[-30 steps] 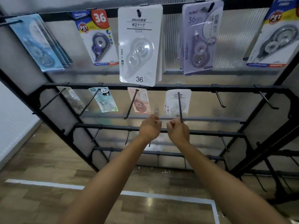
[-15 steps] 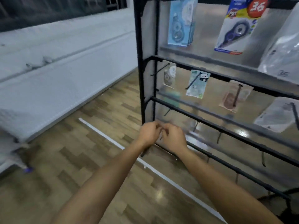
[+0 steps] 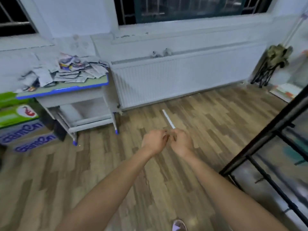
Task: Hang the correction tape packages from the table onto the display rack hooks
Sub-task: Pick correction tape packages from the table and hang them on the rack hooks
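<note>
A loose heap of correction tape packages [image 3: 75,70] lies on a small table [image 3: 66,90] with a green top and blue edge, at the left against the wall. The black display rack [image 3: 270,139] shows only as a frame at the right edge. My left hand [image 3: 154,141] and my right hand [image 3: 180,142] are held close together in front of me over the wooden floor, fingers curled, fingertips nearly touching. Nothing shows in either hand. Both are well clear of the table and the rack.
Green and blue cardboard boxes [image 3: 18,124] stand on the floor left of the table. A white radiator [image 3: 183,77] runs along the far wall under a window. A white tape line [image 3: 168,119] marks the floor. A folded stool [image 3: 273,64] and papers sit at the far right.
The view has swung left from the rack to the table and wall. My hands have left the rack hook and stayed together in front of me, holding nothing.
</note>
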